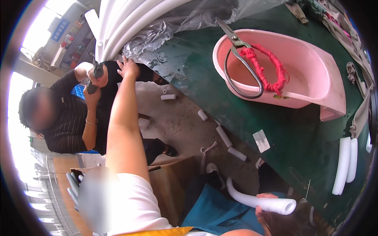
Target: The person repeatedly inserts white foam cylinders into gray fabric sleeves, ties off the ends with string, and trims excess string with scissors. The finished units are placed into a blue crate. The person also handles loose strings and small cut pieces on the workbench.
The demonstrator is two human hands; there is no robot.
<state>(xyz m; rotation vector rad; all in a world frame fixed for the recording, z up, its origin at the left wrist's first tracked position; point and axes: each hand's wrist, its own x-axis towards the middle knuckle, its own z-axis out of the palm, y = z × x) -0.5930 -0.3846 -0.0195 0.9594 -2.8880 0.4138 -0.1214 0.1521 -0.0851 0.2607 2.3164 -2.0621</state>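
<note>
Low in the view, my right hand (263, 212) grips a curved white foam tube (252, 200), its hollow end pointing right. My left arm reaches far forward, and my left hand (128, 69) has its fingers spread and holds nothing. It is beside the crumpled clear plastic wrap (151, 39) and just below a bundle of long white foam tubes (130, 19); whether it touches the plastic I cannot tell. At the left, a co-worker in black holds a dark-handled cutting tool (94, 78) with both hands by the lower ends of the bundle.
On the green table (244, 118) stands a pink basin (315, 70) with large scissors (236, 43), one handle wrapped red, across its rim. Short foam tubes (341, 167) lie at the right. Cut foam pieces (223, 136) and a cardboard box (173, 183) are below the table edge.
</note>
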